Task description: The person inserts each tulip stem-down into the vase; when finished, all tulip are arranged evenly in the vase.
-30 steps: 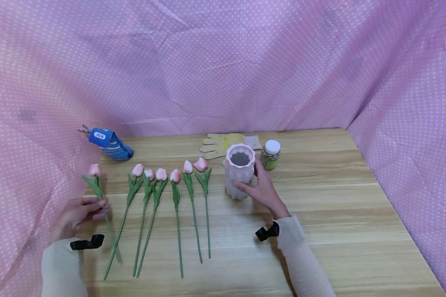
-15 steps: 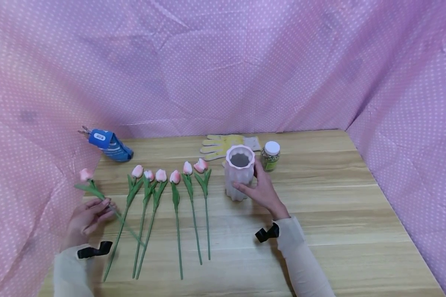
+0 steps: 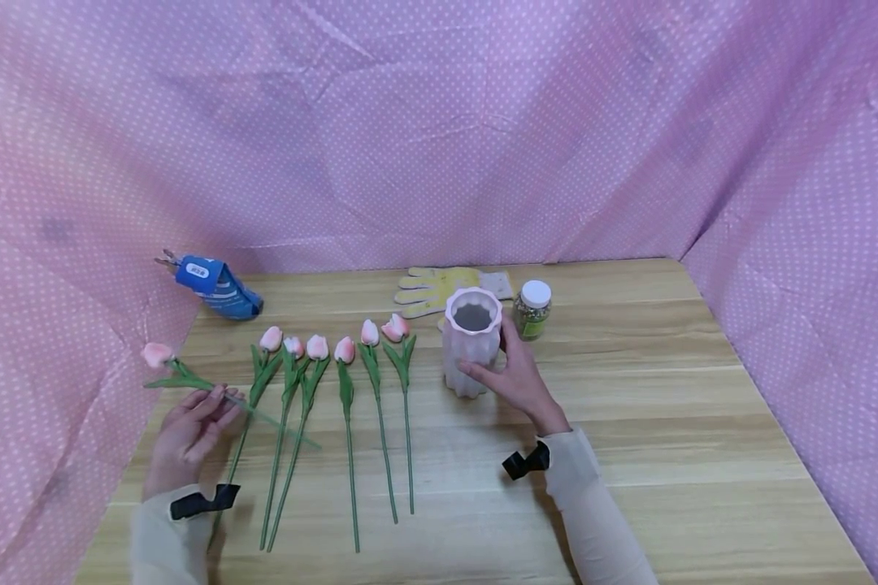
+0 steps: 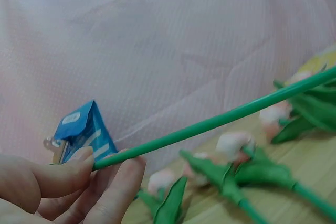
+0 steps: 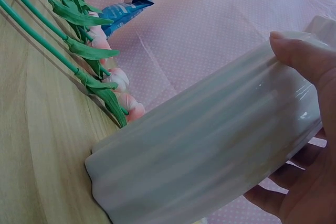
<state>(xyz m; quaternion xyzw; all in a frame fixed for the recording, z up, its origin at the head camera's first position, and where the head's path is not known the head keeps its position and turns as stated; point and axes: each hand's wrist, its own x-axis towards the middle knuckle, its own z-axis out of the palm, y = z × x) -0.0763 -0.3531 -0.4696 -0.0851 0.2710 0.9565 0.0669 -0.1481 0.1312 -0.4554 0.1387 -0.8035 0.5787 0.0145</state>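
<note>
Between thumb and fingers my left hand pinches the green stem of a pink artificial tulip. Its bloom points left and its stem slants down to the right, above the lying flowers; the left wrist view shows the stem close up. My right hand grips the side of a pale fluted vase, which stands upright on the table. In the right wrist view the thumb lies near the rim of the vase. Several more tulips lie side by side on the wood, blooms away from me.
Behind the vase lies a yellow and white work glove. Close to its right stands a jar with a white lid. A blue bag closed with a metal clip sits at the back left. Pink dotted cloth surrounds the wooden table.
My left hand has moved right and slightly away from me with the tulip, whose stem has swung from nearly upright toward level. My right hand stays on the vase.
</note>
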